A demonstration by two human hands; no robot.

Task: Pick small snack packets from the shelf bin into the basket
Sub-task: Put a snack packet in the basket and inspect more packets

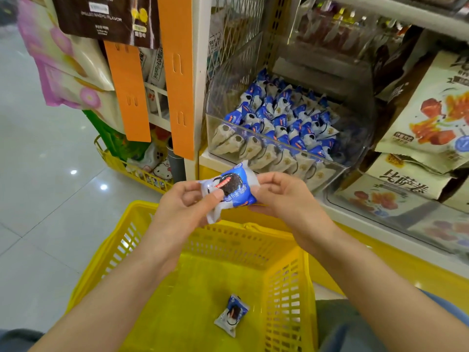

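A small blue and white snack packet hangs above the far rim of the yellow basket. My left hand pinches its left end and my right hand pinches its right end. One more packet of the same kind lies on the basket floor. Behind my hands, the clear shelf bin holds several of these blue and white packets.
Large cream snack bags fill the shelf to the right of the bin. Orange hanging strips and hanging snack bags stand to the left. A small yellow wire rack with goods sits on the tiled floor.
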